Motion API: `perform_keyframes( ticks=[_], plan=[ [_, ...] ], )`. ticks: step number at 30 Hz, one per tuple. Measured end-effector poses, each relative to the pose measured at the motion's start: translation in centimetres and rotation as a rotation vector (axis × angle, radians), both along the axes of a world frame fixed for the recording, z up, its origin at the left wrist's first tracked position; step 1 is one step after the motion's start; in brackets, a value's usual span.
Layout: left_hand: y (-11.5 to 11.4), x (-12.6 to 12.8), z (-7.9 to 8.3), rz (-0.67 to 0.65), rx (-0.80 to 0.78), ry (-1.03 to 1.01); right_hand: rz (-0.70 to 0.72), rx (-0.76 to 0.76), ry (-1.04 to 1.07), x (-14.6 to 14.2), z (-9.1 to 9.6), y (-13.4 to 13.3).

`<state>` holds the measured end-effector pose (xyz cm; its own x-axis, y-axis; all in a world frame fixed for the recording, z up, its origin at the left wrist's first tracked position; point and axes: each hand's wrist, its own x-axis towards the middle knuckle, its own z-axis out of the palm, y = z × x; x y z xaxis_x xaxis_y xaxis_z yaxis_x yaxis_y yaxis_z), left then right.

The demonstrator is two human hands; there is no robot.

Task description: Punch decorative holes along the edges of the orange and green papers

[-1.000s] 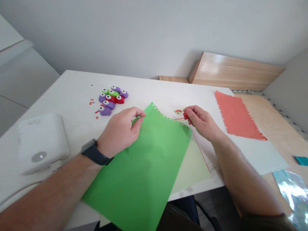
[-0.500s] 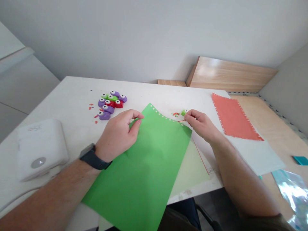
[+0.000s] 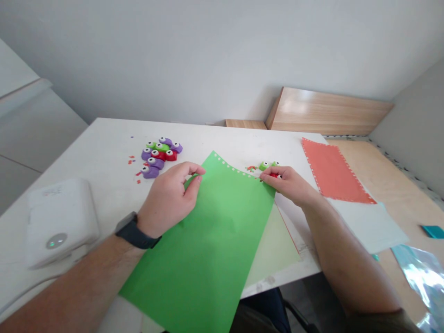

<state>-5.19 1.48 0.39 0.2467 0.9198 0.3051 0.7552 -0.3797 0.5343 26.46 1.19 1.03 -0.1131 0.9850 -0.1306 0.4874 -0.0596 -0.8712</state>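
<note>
Right hand [image 3: 289, 185] at the top edge of a bright green paper sheet [image 3: 208, 240], thumb and fingers closed narrowly around a small red plastic craft punch [image 3: 275, 175], mostly hidden by the fingers. Punch right at the sheet's edge, near its right corner; whether the paper sits inside it, impossible to tell from this angle. Two small green plastic pieces with white eye-like discs [image 3: 268, 165] just beyond the fingertips, beside a little heap of red and green paper confetti [image 3: 251, 168].

Left hand [image 3: 166, 199] narrowly pinching the same edge, thumb and fingers around a raised fold of the sheet, black wristwatch [image 3: 135, 230] on the wrist. Row of small half-round notches [image 3: 232, 165] along the top edge, running from the sheet's peak toward the right hand.

Green sheet lying across a pale green sheet [image 3: 272, 245] on the white table [image 3: 104, 138], its lower end past the table's near edge. Cluster of purple, red and green plastic craft punches [image 3: 160, 157] up and left of the left hand, red paper bits [image 3: 131, 160] nearby. Salmon-red sheet with notched edges [image 3: 333, 173] to the right, resting on a white sheet [image 3: 367, 222].
</note>
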Motion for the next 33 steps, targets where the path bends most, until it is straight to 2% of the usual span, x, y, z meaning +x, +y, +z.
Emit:
perform_keyframes(
  ticks=[7,23,33],
  plan=[
    [0.06,-0.07,-0.08,-0.007,-0.004,0.006,0.0,-0.047,0.06,0.15,-0.12,-0.02],
    [-0.01,0.11,0.26,0.002,0.014,0.008,-0.015,0.009,0.0,0.12,0.15,-0.06],
    [0.01,-0.07,-0.1,0.006,-0.027,0.007,-0.035,0.099,-0.159,0.42,-0.53,0.28]
  ],
)
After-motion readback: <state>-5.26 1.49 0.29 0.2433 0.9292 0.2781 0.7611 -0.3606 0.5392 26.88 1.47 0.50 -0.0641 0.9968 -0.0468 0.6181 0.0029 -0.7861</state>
